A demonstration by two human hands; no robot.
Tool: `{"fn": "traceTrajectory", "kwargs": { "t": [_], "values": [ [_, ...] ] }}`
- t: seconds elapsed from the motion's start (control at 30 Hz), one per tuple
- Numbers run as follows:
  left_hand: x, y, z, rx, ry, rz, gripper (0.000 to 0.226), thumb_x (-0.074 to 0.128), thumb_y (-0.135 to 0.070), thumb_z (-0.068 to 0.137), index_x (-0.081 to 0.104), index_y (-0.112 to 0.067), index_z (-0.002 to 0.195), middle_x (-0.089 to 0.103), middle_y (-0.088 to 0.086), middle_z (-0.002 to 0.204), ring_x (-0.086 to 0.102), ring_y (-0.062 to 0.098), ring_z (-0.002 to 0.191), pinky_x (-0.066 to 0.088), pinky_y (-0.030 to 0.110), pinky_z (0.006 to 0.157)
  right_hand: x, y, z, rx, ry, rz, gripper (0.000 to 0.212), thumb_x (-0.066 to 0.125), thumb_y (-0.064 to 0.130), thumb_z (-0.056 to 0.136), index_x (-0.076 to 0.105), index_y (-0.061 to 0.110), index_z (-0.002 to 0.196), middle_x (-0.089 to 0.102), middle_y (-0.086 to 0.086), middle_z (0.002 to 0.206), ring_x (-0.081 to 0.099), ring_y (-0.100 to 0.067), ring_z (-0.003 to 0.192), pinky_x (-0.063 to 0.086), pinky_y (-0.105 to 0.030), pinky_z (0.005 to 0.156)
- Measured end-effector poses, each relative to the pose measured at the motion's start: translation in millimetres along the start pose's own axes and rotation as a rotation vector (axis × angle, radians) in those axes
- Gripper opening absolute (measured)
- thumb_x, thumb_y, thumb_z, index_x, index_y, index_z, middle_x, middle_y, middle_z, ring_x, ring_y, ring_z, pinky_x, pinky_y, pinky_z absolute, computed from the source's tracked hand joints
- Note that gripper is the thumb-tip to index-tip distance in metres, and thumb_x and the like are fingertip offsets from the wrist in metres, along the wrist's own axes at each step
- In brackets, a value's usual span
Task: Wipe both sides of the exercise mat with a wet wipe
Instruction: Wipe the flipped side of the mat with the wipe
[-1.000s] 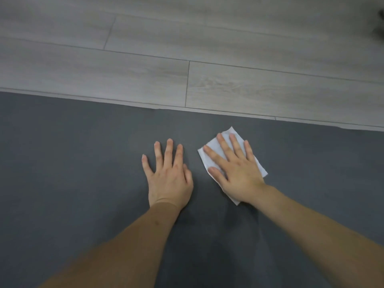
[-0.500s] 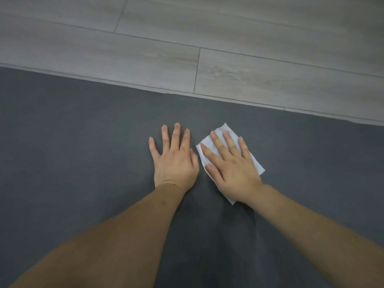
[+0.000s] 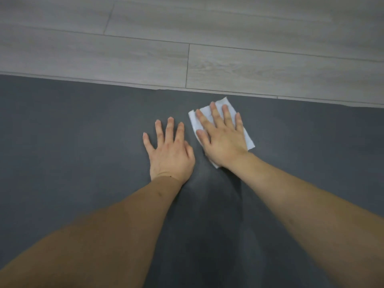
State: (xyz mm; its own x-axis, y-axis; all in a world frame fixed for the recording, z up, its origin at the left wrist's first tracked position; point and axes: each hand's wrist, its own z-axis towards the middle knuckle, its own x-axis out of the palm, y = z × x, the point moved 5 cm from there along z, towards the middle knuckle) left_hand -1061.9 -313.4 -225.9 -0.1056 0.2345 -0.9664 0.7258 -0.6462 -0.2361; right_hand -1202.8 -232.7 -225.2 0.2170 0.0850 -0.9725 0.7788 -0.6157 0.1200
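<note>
Since a moment ago, my right hand (image 3: 223, 140) has slid the wet wipe (image 3: 222, 106) toward the mat's (image 3: 72, 132) far edge, fingers spread flat on it, its long axis slanting near-left to far-right; my left hand (image 3: 171, 154) is pressing the mat, fingers splayed, beside the floor (image 3: 145, 38).

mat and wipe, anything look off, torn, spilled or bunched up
Nothing stands out. The mat lies flat and unmarked on the floor. The wipe sits folded under the flat right hand; the left hand rests flat beside it on the mat.
</note>
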Motion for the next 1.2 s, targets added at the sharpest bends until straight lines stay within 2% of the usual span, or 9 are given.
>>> {"fn": "traceTrajectory", "kwargs": {
  "t": [0.13,0.3,0.43,0.5,0.57,0.67,0.9,1.1,1.2],
  "values": [
    [1,0,-2,0.011,0.029,0.026,0.066,0.018,-0.051,0.101,0.019,-0.027,0.163,0.006,-0.001,0.173,-0.007,0.029,0.159,-0.002,0.066,0.122,5,-46,-56,0.003,0.023,0.0,0.06,0.008,0.066,0.102,-0.005,0.051,0.158,-0.014,0.009,0.171,-0.018,-0.019,0.156,-0.008,-0.052,0.125],
    [5,-3,-2,0.028,0.126,0.154,0.069,0.01,-0.058,0.102,0.003,-0.029,0.165,-0.007,0.003,0.173,-0.016,0.037,0.156,-0.004,0.072,0.119,-8,-181,-113,0.422,0.012,0.065,0.058,0.007,0.061,0.102,-0.005,0.05,0.159,-0.012,0.007,0.171,-0.014,-0.023,0.157,-0.006,-0.054,0.125],
    [3,-8,0,-0.03,0.228,0.162,0.069,0.007,-0.056,0.103,-0.007,-0.027,0.164,-0.02,0.004,0.171,-0.024,0.04,0.154,-0.007,0.073,0.117,-4,-171,-106,0.614,-0.008,0.1,0.059,0.005,0.056,0.102,-0.01,0.047,0.159,-0.015,0.002,0.171,-0.015,-0.029,0.156,-0.007,-0.059,0.123],
    [1,-18,-7,-0.071,0.261,0.14,0.068,0.007,-0.054,0.104,-0.01,-0.026,0.164,-0.023,0.004,0.17,-0.027,0.039,0.153,-0.008,0.075,0.116,-2,-116,-85,0.486,-0.018,0.105,0.059,0.007,0.055,0.103,-0.006,0.046,0.16,-0.013,0.0,0.171,-0.015,-0.031,0.156,-0.008,-0.06,0.122],
    [2,-38,-24,-0.043,0.244,0.126,0.066,0.008,-0.053,0.105,-0.007,-0.027,0.164,-0.022,0.001,0.17,-0.027,0.036,0.154,-0.008,0.075,0.116,5,-57,-76,0.231,-0.007,0.079,0.058,0.007,0.055,0.104,-0.003,0.045,0.16,-0.012,0.001,0.171,-0.017,-0.028,0.156,-0.008,-0.058,0.123],
    [10,-76,-49,0.05,0.181,0.096,0.06,0.011,-0.048,0.106,0.001,-0.034,0.164,-0.016,-0.003,0.172,-0.021,0.03,0.156,-0.007,0.072,0.119,5,-56,-85,0.033,0.021,0.056,0.056,0.011,0.057,0.105,0.0,0.048,0.16,-0.009,0.005,0.172,-0.015,-0.023,0.157,-0.006,-0.053,0.125],
    [35,-104,-54,-0.03,0.093,0.112,0.064,0.012,-0.058,0.103,0.009,-0.036,0.163,-0.002,-0.001,0.173,-0.017,0.034,0.157,-0.007,0.074,0.117,-12,-271,-108,0.51,-0.035,0.084,0.059,0.006,0.059,0.102,-0.005,0.049,0.159,-0.012,0.006,0.171,-0.014,-0.023,0.157,-0.007,-0.053,0.125],
    [31,-102,-51,-0.033,0.046,0.097,0.063,0.023,-0.058,0.102,0.021,-0.034,0.161,0.006,0.0,0.172,-0.01,0.033,0.158,-0.005,0.073,0.118,-24,-288,-46,0.544,-0.038,0.116,0.063,0.005,0.059,0.099,-0.005,0.045,0.16,-0.015,0.002,0.171,-0.015,-0.029,0.157,-0.009,-0.057,0.124],
    [30,-102,-52,-0.034,0.055,0.088,0.063,0.022,-0.058,0.102,0.021,-0.034,0.161,0.006,0.001,0.172,-0.011,0.033,0.158,-0.005,0.073,0.118,-20,-265,-72,0.474,-0.024,0.097,0.062,0.005,0.059,0.101,-0.006,0.044,0.16,-0.015,0.001,0.171,-0.014,-0.028,0.157,-0.008,-0.057,0.124]
  ]
}}
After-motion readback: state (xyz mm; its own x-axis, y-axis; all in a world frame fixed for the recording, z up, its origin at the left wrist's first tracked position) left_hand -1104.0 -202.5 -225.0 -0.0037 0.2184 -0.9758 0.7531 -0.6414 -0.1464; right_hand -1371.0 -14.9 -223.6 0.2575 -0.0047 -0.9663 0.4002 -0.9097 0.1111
